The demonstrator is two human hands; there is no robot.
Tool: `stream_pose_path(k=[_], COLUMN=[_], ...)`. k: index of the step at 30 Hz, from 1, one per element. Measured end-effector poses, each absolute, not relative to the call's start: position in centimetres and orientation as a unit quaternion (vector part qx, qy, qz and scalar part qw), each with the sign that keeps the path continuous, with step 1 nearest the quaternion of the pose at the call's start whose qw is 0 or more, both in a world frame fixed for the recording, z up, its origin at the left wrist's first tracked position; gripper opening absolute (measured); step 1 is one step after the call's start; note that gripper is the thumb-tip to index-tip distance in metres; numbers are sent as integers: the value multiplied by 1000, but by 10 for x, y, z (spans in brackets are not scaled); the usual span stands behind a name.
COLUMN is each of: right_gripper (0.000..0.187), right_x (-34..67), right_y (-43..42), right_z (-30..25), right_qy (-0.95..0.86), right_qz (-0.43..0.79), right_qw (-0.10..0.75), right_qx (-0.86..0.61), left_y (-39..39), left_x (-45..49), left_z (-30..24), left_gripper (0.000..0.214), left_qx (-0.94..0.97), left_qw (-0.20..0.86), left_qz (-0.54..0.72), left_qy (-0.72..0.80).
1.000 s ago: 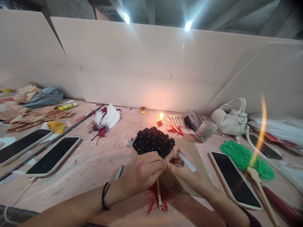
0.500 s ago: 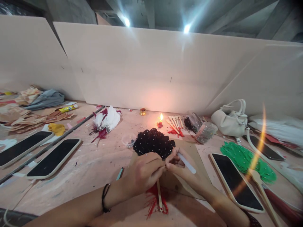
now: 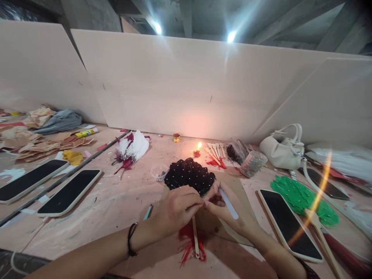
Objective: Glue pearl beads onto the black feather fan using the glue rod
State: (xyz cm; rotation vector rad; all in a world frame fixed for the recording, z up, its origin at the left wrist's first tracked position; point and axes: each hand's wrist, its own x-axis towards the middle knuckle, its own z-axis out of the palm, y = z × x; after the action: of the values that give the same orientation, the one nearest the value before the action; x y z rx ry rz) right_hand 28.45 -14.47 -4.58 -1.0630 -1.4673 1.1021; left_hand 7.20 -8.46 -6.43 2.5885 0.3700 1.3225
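A black ruffled fan dotted with white beads [image 3: 190, 173] lies on a brown board [image 3: 229, 228], just beyond my hands. Below them shows a flat wooden stick [image 3: 195, 236] with a red tassel [image 3: 187, 246] beneath it. My left hand [image 3: 183, 205] is pinched closed at the fan's lower edge; what its fingertips hold is hidden. Close against it, my right hand [image 3: 222, 201] is closed, with a translucent white glue stick [image 3: 228, 203] lodged between its fingers. The two hands' fingertips meet or nearly meet.
Beyond the fan burns a small candle [image 3: 197, 152]. Near it are wooden sticks [image 3: 215, 151] and a clear plastic cup [image 3: 254, 164]. A phone [image 3: 290, 224] and a green beaded fan [image 3: 303, 197] lie rightward; another phone [image 3: 69, 193] lies left. A white bag [image 3: 281, 149] stands behind.
The whole view has shifted slightly. Both hands keep nearly the same pose at the fan's lower edge, and the glue stick has barely tilted.
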Motion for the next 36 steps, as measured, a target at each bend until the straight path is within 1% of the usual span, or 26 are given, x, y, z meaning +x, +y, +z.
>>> stream_pose_path(k=[7, 11, 14, 17, 23, 26, 32, 36], right_gripper=[38, 40, 37, 33, 36, 31, 34, 34], right_x=[284, 285, 281, 276, 274, 281, 291, 293], right_y=[-144, -140, -140, -142, -143, -142, -142, -139], right_z=[-53, -63, -68, -70, -73, -70, -60, -66], right_qy=[-609, -608, -609, -611, -606, -608, -605, -605], right_qz=[427, 412, 407, 410, 433, 448, 484, 481], right_qw=[490, 502, 513, 520, 523, 513, 496, 496], right_qx=[-454, -456, -447, -434, -414, -407, -393, -396], left_y=[-88, -88, -89, -92, -96, -94, -91, -91], left_x=[71, 72, 71, 69, 66, 68, 70, 70], left_z=[-61, -62, -62, -60, -52, -52, -56, -58], left_gripper=[16, 15, 16, 14, 17, 19, 17, 12], left_qx=[881, 883, 886, 891, 909, 904, 885, 874], left_qw=[108, 106, 100, 91, 54, 46, 79, 137], left_qz=[442, 439, 433, 428, 402, 412, 440, 441], left_qy=[129, 128, 134, 121, 91, 103, 129, 152])
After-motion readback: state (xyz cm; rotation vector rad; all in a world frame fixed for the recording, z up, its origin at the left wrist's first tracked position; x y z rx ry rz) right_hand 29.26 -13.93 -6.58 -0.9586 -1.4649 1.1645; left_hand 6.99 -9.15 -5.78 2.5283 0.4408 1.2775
